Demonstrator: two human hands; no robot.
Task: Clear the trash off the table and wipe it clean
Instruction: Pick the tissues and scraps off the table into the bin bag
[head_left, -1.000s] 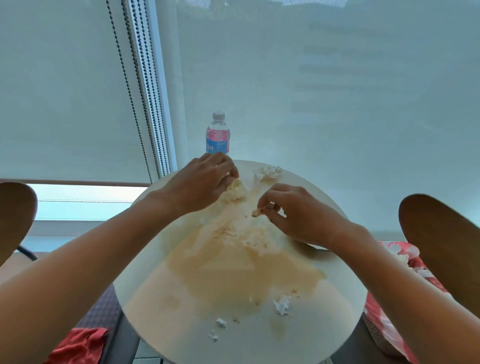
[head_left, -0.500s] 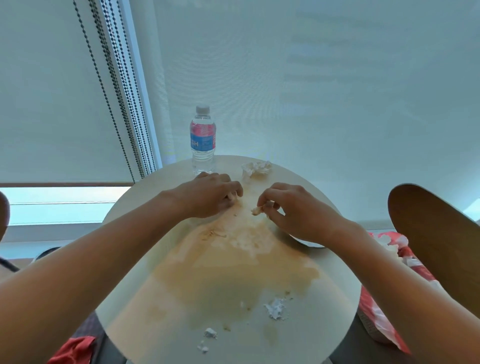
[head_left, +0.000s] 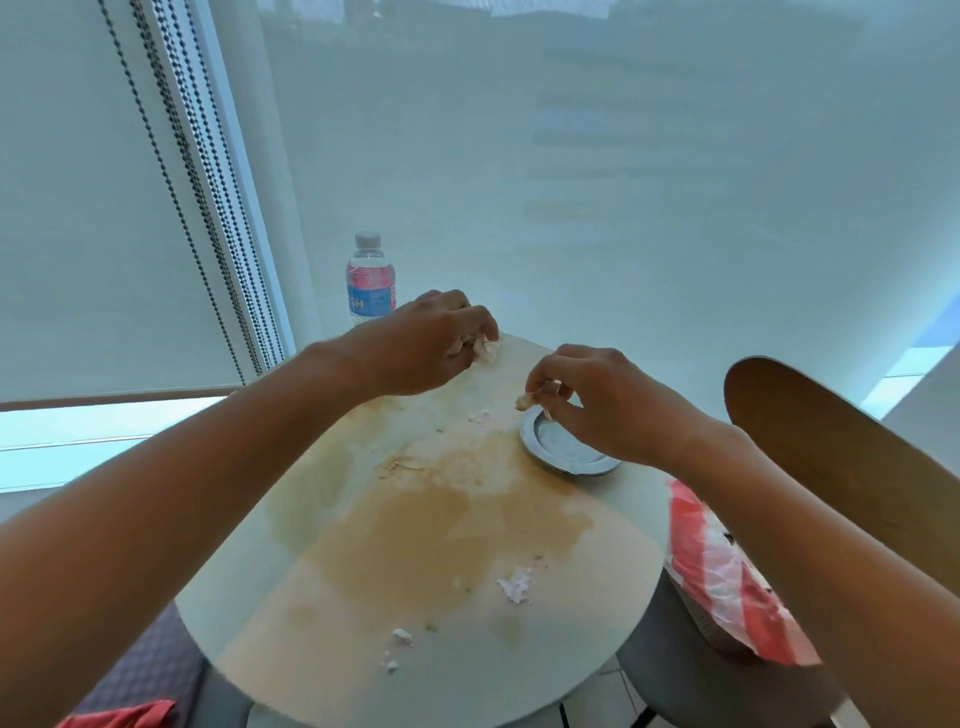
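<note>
Pinching tissue scraps: left hand (head_left: 426, 348) grips wad (head_left: 485, 347), right hand (head_left: 597, 400) pinches scrap (head_left: 525, 399) over stained table (head_left: 415, 545).

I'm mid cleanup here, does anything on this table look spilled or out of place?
Yes. A wide brown spill stains the middle of the round table, with white paper scraps lying in and near it. The left hand and right hand each pinch a scrap.
</note>
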